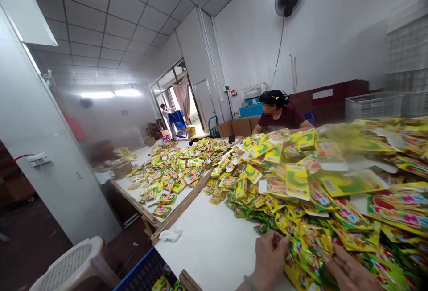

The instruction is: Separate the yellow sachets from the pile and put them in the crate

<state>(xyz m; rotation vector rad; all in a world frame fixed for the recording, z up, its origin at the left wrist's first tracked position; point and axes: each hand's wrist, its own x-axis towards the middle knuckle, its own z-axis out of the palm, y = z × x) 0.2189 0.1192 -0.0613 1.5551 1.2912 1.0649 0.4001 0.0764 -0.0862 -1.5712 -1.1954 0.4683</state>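
Note:
A big heap of yellow and green printed packets covers the white table in front of me. My left hand rests at the heap's near edge, fingers curled and pinching the edge of a packet. My right hand lies just to the right of it, fingers stretched out flat on the packets at the bottom of the view.
A second table to the left holds more scattered packets. A seated person in a dark red shirt works at the far side. A white plastic stool and a blue crate stand at lower left. Another person stands by the doorway.

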